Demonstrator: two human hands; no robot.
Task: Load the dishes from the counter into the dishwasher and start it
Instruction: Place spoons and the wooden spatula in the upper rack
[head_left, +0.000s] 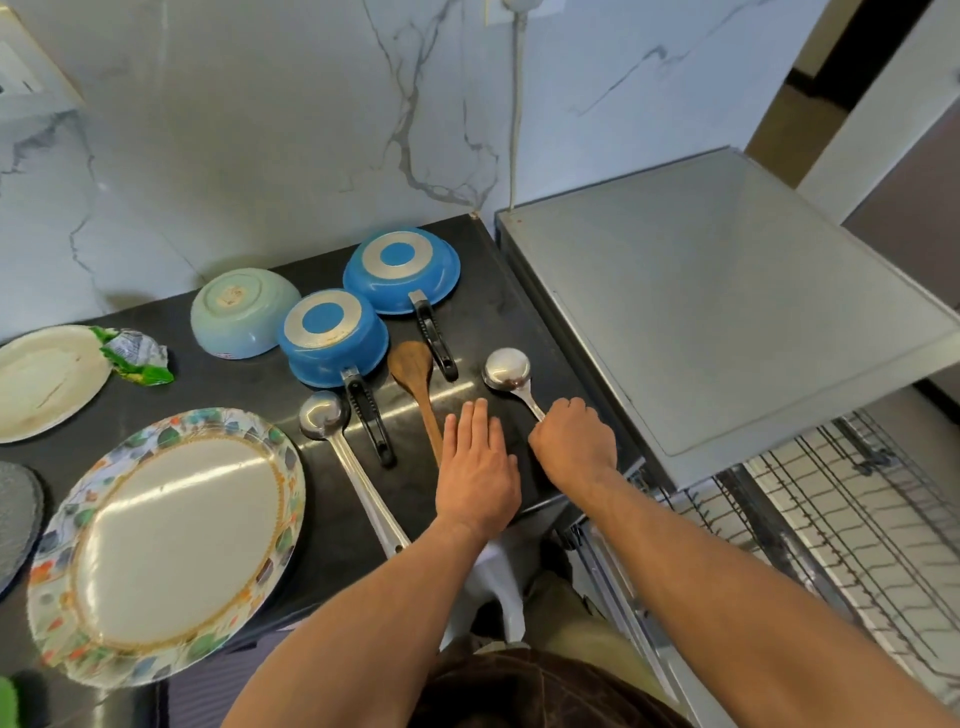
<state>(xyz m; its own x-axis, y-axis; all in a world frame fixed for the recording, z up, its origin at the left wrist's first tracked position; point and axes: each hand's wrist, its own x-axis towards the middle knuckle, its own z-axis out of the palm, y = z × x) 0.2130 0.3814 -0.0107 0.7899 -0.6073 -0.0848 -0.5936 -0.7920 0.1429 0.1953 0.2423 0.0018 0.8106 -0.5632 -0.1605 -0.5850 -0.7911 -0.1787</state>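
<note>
On the dark counter (249, 379), just beside the dishwasher's pulled-out rack (857, 519), the right hand (574, 447) curls round a steel ladle's (507, 369) handle. The left hand (478, 467) lies flat, fingers straight, over the wooden spoon's (413, 371) handle. The ladle looks stiff, light and probably slick, so a mid-handle hold seems best.

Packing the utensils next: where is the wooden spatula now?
Head view, centre: the brown wooden spatula lies on the black counter between the two blue pans' black handles, its thin end beside the left hand.
</note>
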